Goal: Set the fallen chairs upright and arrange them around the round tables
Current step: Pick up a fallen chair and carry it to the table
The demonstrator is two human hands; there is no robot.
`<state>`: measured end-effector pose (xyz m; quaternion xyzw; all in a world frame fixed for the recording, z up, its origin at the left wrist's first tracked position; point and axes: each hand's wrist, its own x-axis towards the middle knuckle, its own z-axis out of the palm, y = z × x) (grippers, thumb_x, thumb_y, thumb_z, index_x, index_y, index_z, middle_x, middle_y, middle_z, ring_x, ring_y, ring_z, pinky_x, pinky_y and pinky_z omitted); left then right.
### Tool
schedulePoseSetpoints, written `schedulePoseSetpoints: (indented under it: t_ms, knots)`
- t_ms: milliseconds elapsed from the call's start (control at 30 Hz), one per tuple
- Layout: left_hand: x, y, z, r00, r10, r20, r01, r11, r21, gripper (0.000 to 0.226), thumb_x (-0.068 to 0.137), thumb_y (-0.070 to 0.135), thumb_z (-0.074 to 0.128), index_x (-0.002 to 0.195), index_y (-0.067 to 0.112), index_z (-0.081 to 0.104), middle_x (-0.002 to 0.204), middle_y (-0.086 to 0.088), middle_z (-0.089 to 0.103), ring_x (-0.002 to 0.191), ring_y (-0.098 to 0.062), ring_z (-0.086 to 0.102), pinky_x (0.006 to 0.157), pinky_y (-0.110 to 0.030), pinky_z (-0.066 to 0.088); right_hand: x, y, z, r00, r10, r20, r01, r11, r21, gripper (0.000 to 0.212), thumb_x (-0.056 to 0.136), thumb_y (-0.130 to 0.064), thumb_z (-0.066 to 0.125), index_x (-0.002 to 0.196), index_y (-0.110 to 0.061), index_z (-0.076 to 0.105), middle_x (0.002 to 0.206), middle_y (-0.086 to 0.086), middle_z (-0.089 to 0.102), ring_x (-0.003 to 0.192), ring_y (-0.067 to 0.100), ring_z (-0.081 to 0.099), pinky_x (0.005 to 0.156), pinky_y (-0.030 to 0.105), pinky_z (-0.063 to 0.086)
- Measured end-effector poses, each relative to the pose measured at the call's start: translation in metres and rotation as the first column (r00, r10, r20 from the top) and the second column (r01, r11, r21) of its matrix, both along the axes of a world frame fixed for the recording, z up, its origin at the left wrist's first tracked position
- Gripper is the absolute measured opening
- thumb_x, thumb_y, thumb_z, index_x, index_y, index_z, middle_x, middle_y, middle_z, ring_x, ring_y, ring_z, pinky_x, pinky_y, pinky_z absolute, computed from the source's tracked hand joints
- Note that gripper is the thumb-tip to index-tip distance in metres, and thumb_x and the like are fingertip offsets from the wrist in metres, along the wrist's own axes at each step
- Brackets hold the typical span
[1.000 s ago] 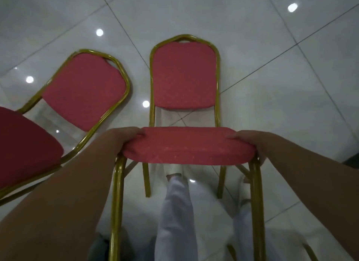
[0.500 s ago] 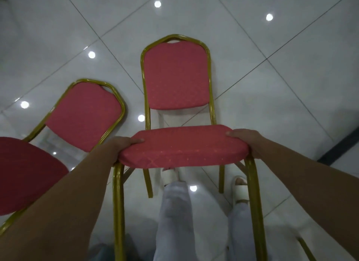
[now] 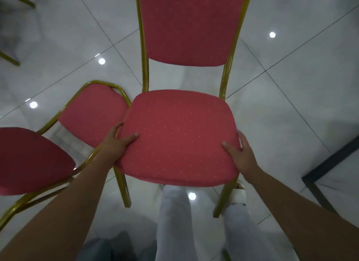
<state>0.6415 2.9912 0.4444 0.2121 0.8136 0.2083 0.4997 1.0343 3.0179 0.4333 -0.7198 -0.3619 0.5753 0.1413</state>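
A red-cushioned chair (image 3: 180, 136) with a gold metal frame is raised nearly upright in front of me, its backrest reaching the top of the view. My left hand (image 3: 118, 142) grips the seat's left edge, thumb on top. My right hand (image 3: 240, 153) grips the seat's right edge the same way. A second chair (image 3: 91, 115) of the same kind lies on its back on the floor to the left, its seat (image 3: 29, 159) near my left arm.
The floor is glossy white tile. A dark frame (image 3: 328, 167) lies at the right edge. Gold chair legs (image 3: 11, 58) show at the top left. My legs in white trousers and a white sandal (image 3: 240, 196) stand under the held chair.
The held chair has swung up from lying on its back to nearly upright, and its seat top now faces me. Both hands kept their grip on the seat edges.
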Motion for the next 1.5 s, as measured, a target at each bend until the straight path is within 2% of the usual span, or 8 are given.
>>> schedulePoseSetpoints:
  t_ms: [100,200,300,533,833,1000,1200,1500]
  knots:
    - [0.022,-0.037,0.004,0.824,-0.363,-0.435,0.374,0.925,-0.063,0.059,0.089,0.048,0.064,0.142,0.03,0.046,0.147,-0.011,0.045,0.131,-0.034,0.044,0.108,-0.053,0.038,0.002,-0.029,0.003,0.99,0.129,0.058,-0.128,0.991,-0.031,0.079,0.088,-0.064,0.057,0.152,-0.046,0.015,0.146,-0.002,0.048,0.12,0.024,0.056,0.1,0.042,0.048]
    - [0.08,-0.088,0.019,0.61,-0.538,-0.582,0.497,0.831,-0.249,0.05,0.097,0.047,0.045,0.145,0.036,0.042,0.157,-0.008,0.031,0.147,-0.032,0.019,0.12,-0.055,0.011,0.006,-0.047,0.004,0.944,0.311,0.107,-0.311,0.95,-0.017,0.074,0.097,-0.056,0.047,0.156,-0.04,0.006,0.145,0.006,0.048,0.118,0.026,0.057,0.1,0.04,0.047]
    - [0.152,-0.136,0.034,0.629,-0.575,-0.524,0.472,0.817,-0.33,0.053,0.101,0.049,0.027,0.153,0.04,0.024,0.164,-0.003,0.013,0.152,-0.028,-0.001,0.119,-0.051,-0.007,0.026,-0.055,0.012,0.848,0.521,0.098,-0.509,0.852,-0.124,0.074,0.098,-0.052,0.048,0.157,-0.036,0.007,0.152,0.011,0.038,0.131,0.032,0.048,0.111,0.048,0.04]
    - [0.213,-0.161,0.043,0.762,-0.448,-0.468,0.236,0.865,-0.443,0.048,0.104,0.035,0.024,0.152,0.036,0.025,0.165,-0.008,0.007,0.151,-0.037,-0.001,0.121,-0.053,0.003,0.063,-0.064,0.047,0.268,0.946,0.182,-0.894,0.314,-0.319,0.076,0.086,-0.07,0.05,0.153,-0.045,0.022,0.162,0.002,0.019,0.144,0.037,0.023,0.118,0.054,0.021]
    - [0.2,-0.224,0.029,0.83,-0.517,-0.208,0.304,0.733,-0.608,0.05,0.099,0.036,0.041,0.148,0.025,0.036,0.157,-0.011,0.029,0.143,-0.038,0.027,0.116,-0.055,0.024,0.06,-0.081,0.101,0.416,0.903,0.105,-0.907,0.42,-0.016,0.069,0.087,-0.045,0.061,0.151,-0.033,0.036,0.153,0.001,0.042,0.131,0.024,0.048,0.11,0.042,0.041]
    - [0.237,-0.249,0.085,0.942,-0.237,-0.239,0.153,0.934,-0.321,0.066,0.09,0.025,0.062,0.151,0.022,0.036,0.15,-0.018,0.037,0.127,-0.039,0.049,0.104,-0.047,0.044,0.071,-0.104,0.154,0.44,0.878,0.189,-0.898,0.428,0.104,0.059,0.091,-0.035,0.061,0.147,-0.032,0.042,0.143,-0.004,0.048,0.129,0.023,0.049,0.09,0.022,0.04]
    - [0.267,-0.258,0.193,0.99,0.126,-0.055,-0.122,0.99,0.07,0.064,0.091,0.022,0.066,0.148,0.025,0.036,0.112,0.002,0.058,0.079,-0.014,0.059,0.061,-0.025,0.046,0.079,-0.128,0.253,0.402,0.857,0.322,-0.914,0.352,0.203,0.065,0.09,-0.047,0.062,0.148,-0.032,0.038,0.151,0.0,0.041,0.128,0.021,0.048,0.102,0.034,0.039]
    - [0.232,-0.156,0.328,0.898,0.435,0.059,-0.408,0.778,0.477,0.086,0.085,0.04,0.073,0.154,0.024,0.024,0.142,-0.009,0.051,0.123,-0.028,0.056,0.105,-0.048,0.046,0.084,-0.066,0.35,0.354,0.825,0.44,-0.889,0.151,0.433,0.064,0.091,-0.049,0.059,0.148,-0.034,0.036,0.149,-0.006,0.04,0.133,0.017,0.042,0.111,0.041,0.038]
